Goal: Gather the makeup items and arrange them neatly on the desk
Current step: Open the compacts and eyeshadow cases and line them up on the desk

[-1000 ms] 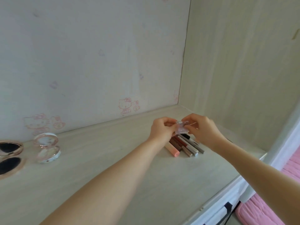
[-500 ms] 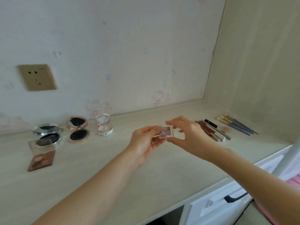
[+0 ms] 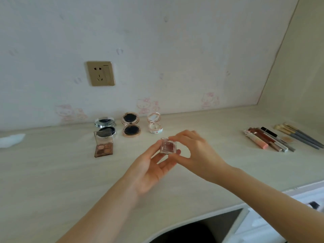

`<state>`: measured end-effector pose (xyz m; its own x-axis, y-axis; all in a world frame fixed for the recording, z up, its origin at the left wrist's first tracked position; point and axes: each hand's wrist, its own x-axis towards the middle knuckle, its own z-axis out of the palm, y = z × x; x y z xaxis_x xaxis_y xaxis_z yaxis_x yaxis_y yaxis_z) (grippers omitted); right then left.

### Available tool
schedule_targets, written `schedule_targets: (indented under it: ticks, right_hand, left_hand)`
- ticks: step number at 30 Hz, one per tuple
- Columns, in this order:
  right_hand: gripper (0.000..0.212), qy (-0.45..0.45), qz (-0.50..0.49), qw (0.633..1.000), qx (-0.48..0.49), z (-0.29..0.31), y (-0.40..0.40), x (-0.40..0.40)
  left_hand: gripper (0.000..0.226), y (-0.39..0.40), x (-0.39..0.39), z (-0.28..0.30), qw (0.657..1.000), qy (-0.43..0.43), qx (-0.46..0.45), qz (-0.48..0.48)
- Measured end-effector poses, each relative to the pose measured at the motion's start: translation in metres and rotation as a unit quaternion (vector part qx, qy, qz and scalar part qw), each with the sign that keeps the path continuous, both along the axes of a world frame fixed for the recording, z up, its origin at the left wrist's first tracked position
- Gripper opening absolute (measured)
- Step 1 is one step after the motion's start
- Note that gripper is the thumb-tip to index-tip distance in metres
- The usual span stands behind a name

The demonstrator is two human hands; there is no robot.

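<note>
A small clear square case of pink-brown eyeshadow (image 3: 168,146) is held above the middle of the pale desk (image 3: 52,172). My left hand (image 3: 150,168) supports it from below and the left with thumb and fingertips. My right hand (image 3: 194,153) pinches its right side from above. An open eyeshadow palette (image 3: 103,146), a silver compact (image 3: 105,128), a rose-gold compact (image 3: 131,126) and a small white compact (image 3: 155,125) stand in a row behind. Lip pencils and tubes (image 3: 268,141) and several brushes (image 3: 298,135) lie at the right.
A gold wall socket (image 3: 100,73) sits on the wallpapered back wall. A white tissue (image 3: 11,140) lies at the far left. A side panel closes the desk's right end. A white drawer front (image 3: 263,225) shows below the curved front edge.
Both hands carried the small case leftward from the pencils at the right corner to the desk's middle. My view swung left, bringing the socket and compacts into sight.
</note>
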<state>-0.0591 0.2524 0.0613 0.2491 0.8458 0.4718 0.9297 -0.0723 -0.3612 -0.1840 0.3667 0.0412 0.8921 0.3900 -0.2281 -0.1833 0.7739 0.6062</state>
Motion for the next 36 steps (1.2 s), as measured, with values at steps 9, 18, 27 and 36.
schedule_targets:
  ticks: [9, 18, 27, 36]
  right_hand:
    - [0.04, -0.07, 0.075, 0.995, 0.004, -0.006, 0.026, -0.045]
    - [0.026, -0.032, 0.082, 0.996, -0.012, -0.001, 0.031, -0.054]
    - [0.035, 0.057, 0.098, 0.994, -0.013, 0.001, 0.033, -0.051]
    - [0.027, 0.09, 0.116, 0.989, -0.034, 0.009, 0.033, -0.038]
  left_hand:
    - [0.028, 0.024, -0.045, -0.022, 0.998, 0.007, 0.043, 0.056]
    - [0.027, 0.025, -0.053, -0.026, 0.996, -0.004, 0.066, 0.055]
    - [0.037, 0.028, -0.059, -0.025, 0.997, -0.002, 0.069, 0.043]
    - [0.032, 0.031, -0.057, -0.027, 0.995, 0.001, 0.076, 0.059]
